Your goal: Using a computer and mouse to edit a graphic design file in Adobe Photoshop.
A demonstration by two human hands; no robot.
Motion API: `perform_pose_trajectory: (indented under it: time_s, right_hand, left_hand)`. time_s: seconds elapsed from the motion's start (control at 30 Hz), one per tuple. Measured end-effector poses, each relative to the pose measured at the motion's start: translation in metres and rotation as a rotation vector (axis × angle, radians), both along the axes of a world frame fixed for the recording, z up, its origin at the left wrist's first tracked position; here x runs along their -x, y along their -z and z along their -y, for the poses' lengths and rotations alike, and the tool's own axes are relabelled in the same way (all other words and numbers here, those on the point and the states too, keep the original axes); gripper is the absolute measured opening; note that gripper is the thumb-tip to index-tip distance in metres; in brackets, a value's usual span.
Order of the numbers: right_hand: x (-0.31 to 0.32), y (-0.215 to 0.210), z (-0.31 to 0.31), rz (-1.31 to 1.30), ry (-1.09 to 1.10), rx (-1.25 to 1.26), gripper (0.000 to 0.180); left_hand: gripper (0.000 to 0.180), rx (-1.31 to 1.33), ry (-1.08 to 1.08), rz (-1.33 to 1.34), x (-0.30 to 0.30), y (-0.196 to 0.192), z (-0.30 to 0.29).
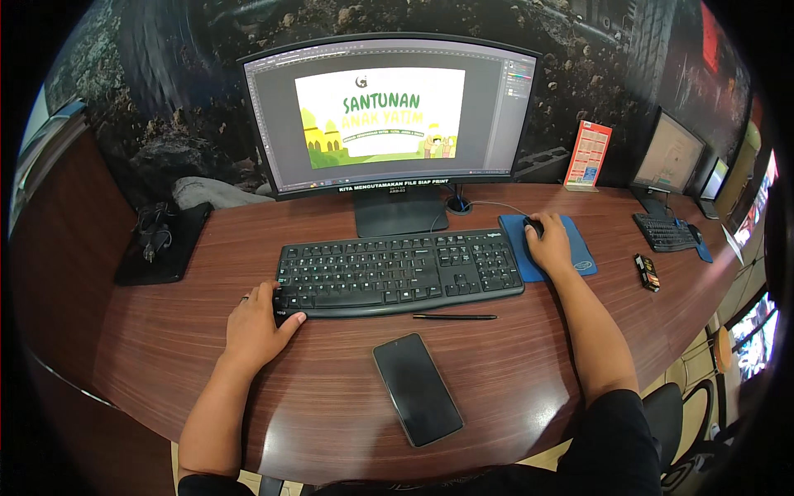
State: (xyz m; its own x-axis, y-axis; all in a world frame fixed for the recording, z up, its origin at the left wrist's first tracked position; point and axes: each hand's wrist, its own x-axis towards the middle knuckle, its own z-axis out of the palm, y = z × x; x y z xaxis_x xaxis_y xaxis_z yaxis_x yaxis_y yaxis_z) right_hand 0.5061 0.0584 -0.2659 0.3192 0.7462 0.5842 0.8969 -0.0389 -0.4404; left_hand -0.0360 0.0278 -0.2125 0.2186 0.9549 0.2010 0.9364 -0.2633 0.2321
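Observation:
My left hand (251, 329) rests at the left end of a black keyboard (372, 277). Its fingertips lie on the edge keys and its thumb is spread along the front edge, with nothing held. On the blue mouse pad (579, 241), my right hand (552, 246) is closed over a black computer mouse (533, 226), partly hidden by the fingers. Behind the keyboard stands a curved monitor (380, 120), lit with a green, yellow and white graphic in an editing window. A black pen (455, 317) lies just in front of the keyboard, and a dark-screened smartphone (418, 390) lies nearer me.
At the left, a coiled black cable (155, 236) sits on a flat black object (184, 244). A red and white desk calendar (588, 155) stands right of the monitor. Farther right are a second monitor (670, 153), another keyboard (664, 233) and a small dark box (648, 273).

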Motion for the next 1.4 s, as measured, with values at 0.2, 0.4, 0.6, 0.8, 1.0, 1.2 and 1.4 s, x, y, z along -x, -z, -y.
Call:
perform_pose_trajectory:
  time_s: [0.2, 0.4, 0.6, 0.8, 1.0, 1.2, 1.4]
  right_hand:
    - [0.000, 0.000, 0.000, -0.015, 0.001, 0.020, 0.028]
    - [0.002, -0.002, 0.001, -0.012, -0.010, 0.016, 0.028]
    - [0.000, 0.001, -0.002, -0.012, -0.095, -0.051, 0.027]
    - [-0.001, 0.001, -0.001, -0.005, -0.120, -0.030, 0.026]
    - [-0.001, 0.003, -0.002, 0.027, -0.100, -0.057, 0.024]
    - [-0.001, 0.000, 0.001, 0.007, -0.106, -0.043, 0.024]
    - [0.004, 0.003, -0.003, 0.035, -0.100, -0.089, 0.028]
  left_hand:
    - [0.068, 0.001, 0.001, 0.006, 0.002, 0.002, 0.000]
    - [0.068, 0.001, -0.001, -0.001, 0.002, 0.001, 0.001]
    - [0.067, -0.003, 0.009, 0.007, 0.004, 0.001, 0.000]
    - [0.066, 0.014, -0.006, 0.000, 0.001, -0.002, 0.000]
    - [0.065, 0.001, 0.002, -0.005, 0.003, 0.001, 0.001]
    - [0.066, 0.014, -0.019, 0.005, -0.001, -0.003, 0.004]
    - [0.063, -0.038, -0.062, 0.028, 0.000, 0.009, 0.002]
